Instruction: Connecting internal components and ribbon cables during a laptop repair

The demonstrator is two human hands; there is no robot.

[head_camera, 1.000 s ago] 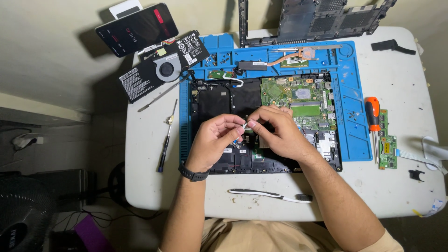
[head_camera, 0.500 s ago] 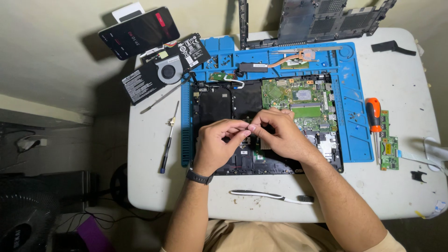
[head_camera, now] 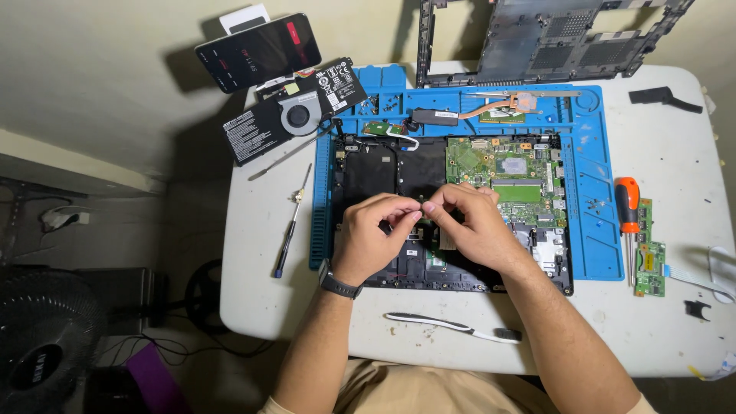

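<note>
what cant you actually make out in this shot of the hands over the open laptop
- Head view: the tiny part pinched between the left hand and right hand is too small to identify, mostly covered by fingertips.
- The opened black laptop chassis is hidden by both hands across its middle.
- The grey plastic laptop bottom cover is cut off by the top edge.
- The white ribbon cable beside the small green circuit board runs off the right edge.

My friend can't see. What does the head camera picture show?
Two bare hands, left hand and right hand, pinch something tiny together over an opened laptop on a blue repair mat. An orange-handled screwdriver, a toothbrush and a phone lie around it.
</note>
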